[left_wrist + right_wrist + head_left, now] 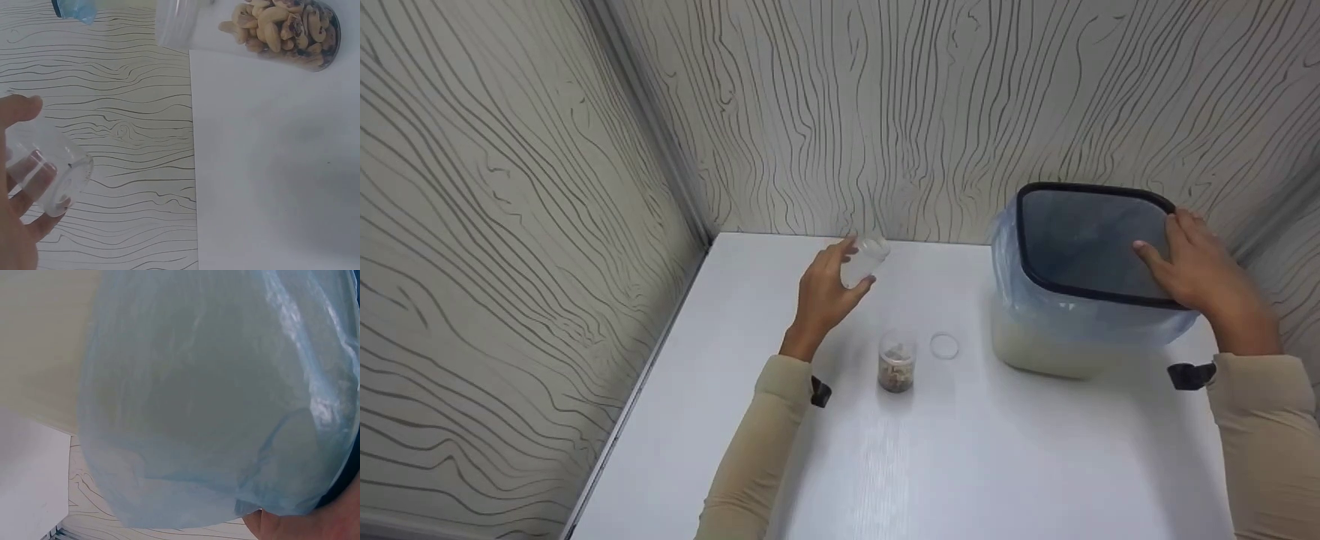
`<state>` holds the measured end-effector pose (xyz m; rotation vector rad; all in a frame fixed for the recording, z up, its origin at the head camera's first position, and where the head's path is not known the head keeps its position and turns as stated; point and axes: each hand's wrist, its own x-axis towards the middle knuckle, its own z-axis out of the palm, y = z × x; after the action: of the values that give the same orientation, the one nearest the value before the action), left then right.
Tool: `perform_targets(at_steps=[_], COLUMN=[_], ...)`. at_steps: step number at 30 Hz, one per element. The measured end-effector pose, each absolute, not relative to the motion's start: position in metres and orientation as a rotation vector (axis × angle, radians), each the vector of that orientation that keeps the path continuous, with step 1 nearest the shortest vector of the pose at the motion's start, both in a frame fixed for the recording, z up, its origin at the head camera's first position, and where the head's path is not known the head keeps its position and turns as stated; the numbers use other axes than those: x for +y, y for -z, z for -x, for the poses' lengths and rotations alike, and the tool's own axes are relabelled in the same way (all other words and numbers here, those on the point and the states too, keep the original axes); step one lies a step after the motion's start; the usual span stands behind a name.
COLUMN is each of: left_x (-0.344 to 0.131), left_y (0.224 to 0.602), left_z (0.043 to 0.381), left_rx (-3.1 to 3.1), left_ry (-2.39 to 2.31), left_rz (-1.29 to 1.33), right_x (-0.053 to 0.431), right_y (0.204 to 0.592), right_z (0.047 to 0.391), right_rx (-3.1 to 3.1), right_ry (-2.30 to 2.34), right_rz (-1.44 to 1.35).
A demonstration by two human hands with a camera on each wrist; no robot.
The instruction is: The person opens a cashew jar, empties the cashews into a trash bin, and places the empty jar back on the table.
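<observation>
While my left hand (825,289) curls round a tilted clear cup (862,262), thumb opposing fingers, I judge this a holding step; the next move calls for light pressure. Nearer my body than those fingers stands a nut jar (897,373). Farther right, my right hand (1200,266) rests on the bin rim (1099,295); whether its fingers clasp, I can't tell.

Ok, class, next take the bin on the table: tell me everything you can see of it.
The bin has a pale cream body with rounded corners, seemingly plastic. A thin, translucent blue bag hangs crinkled over its outside, and a black rim frames the open top. It is on the white table, near the patterned wall. The right hand touches the rim's right side. Whether it stands level is hard to tell.
</observation>
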<state>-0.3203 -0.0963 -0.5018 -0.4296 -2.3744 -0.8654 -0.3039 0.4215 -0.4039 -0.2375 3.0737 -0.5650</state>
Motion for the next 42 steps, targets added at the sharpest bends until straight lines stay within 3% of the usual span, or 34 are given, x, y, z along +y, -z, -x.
perform_targets(at_steps=[42], left_x=[-0.106], left_y=[0.542], left_z=[0.311], left_rx=[-2.537], left_ry=[1.143], left_rz=[0.251], right_x=[0.419], right_y=[0.407], right_z=[0.302], right_rx=[3.095], right_ry=[0.632], right_rz=[0.216])
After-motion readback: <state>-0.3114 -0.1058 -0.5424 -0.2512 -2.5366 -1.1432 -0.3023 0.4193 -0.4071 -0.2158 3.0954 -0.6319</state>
